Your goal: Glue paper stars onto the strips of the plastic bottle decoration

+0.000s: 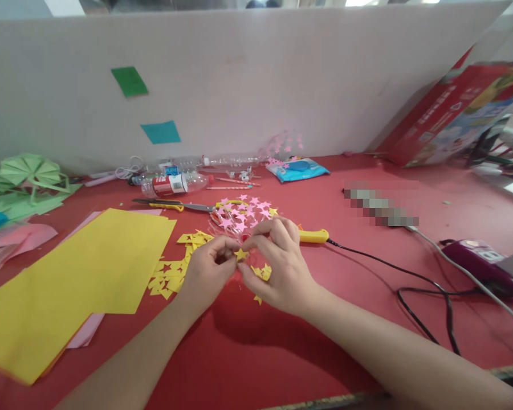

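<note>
A small yellow paper star [241, 255] is pinched between the fingertips of my left hand [209, 270] and my right hand [281, 265], which meet at the middle of the red table. Just beyond them lies a cluster of pink stars [243, 212] on clear plastic. Several loose yellow stars [263, 273] lie partly under my right hand. Beside my left hand are yellow paper scraps with star-shaped holes [169, 274]. A yellow-handled tool [314, 236] with a black cord rests past my right hand, its front end hidden.
Yellow sheets [81, 267] cover the left side. Scissors [196, 206], plastic bottles [175, 184] and a blue packet [299, 169] lie toward the white partition [239, 85]. Cords, a blurred power strip [378, 207] and a purple device [474, 262] are at the right.
</note>
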`<state>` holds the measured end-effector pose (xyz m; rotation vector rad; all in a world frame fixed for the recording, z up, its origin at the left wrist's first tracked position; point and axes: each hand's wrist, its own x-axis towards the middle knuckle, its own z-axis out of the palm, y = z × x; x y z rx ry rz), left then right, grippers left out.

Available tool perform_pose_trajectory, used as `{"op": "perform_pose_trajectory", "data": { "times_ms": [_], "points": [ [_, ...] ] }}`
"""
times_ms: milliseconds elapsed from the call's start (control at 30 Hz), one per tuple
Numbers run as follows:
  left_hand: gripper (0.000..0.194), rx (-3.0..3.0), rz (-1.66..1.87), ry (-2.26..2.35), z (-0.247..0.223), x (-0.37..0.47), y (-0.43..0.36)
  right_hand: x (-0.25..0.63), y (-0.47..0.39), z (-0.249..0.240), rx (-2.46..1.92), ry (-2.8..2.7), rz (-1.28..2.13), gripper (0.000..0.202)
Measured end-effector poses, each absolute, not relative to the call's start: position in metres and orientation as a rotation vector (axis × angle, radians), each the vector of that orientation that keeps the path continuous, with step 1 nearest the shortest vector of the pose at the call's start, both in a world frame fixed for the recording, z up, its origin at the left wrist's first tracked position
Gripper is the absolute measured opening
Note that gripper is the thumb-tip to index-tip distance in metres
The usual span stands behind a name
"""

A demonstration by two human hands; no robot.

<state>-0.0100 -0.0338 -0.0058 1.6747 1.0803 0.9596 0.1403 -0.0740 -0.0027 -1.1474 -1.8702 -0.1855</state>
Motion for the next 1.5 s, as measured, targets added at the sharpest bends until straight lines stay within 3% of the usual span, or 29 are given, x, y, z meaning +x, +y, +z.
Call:
{"op": "perform_pose_trajectory", "data": {
  "times_ms": [533,1233,1500],
  "points": [
    [0.012,1.828,0.921,1.043,-0.008,-0.009,-0.035,0.139,-0.073,-0.004,-1.167,-1.774,-0.110,0.011],
    [0.018,1.827,1.030,1.078,-0.010,-0.010,-0.033,0.152,-0.068,-0.001,-1.220,-1.847,-0.543,0.015],
    [0.011,1.891,1.045,1.065,-0.012,-0.011,-0.032,0.152,-0.068,0.001,-1.202,-1.886,-0.662,0.012]
  ]
}}
